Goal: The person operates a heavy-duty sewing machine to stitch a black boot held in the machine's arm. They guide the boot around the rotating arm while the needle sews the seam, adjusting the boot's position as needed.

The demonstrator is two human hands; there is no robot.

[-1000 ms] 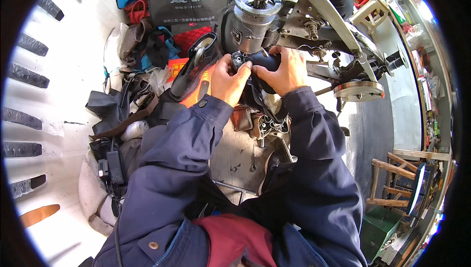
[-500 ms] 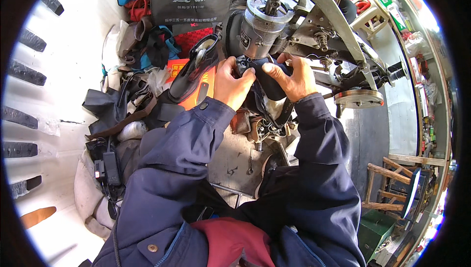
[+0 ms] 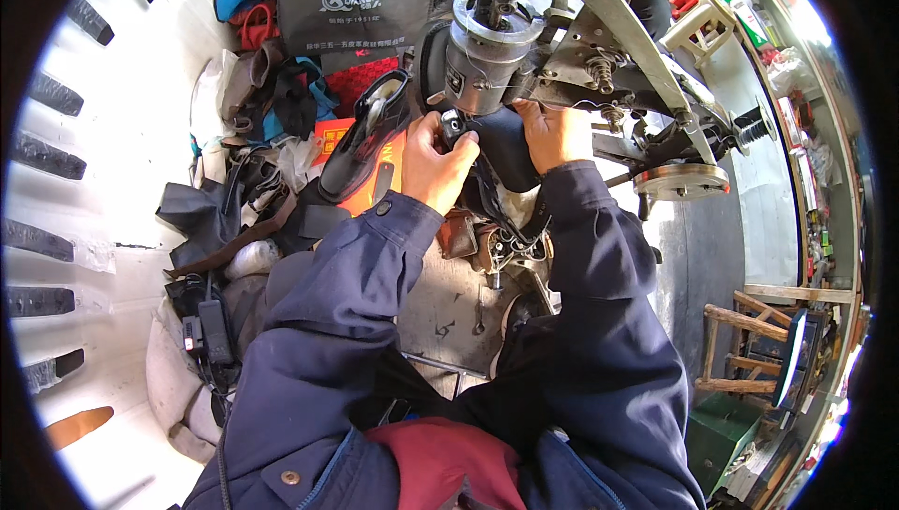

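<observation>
Both hands [image 3: 440, 168] shifted w/ black shoe [image 3: 506, 145].

Both my forearms in dark blue sleeves reach forward side by side, my left hand [image 3: 438, 165] curled with fingers bent inward, my right hand [image 3: 554, 133] clasped close beside it.

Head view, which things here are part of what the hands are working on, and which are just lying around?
In use:
left hand
right hand
dark shoe piece
grey stitching machine

Lying about:
black boot
grey bag
black charger
wooden stool
</observation>
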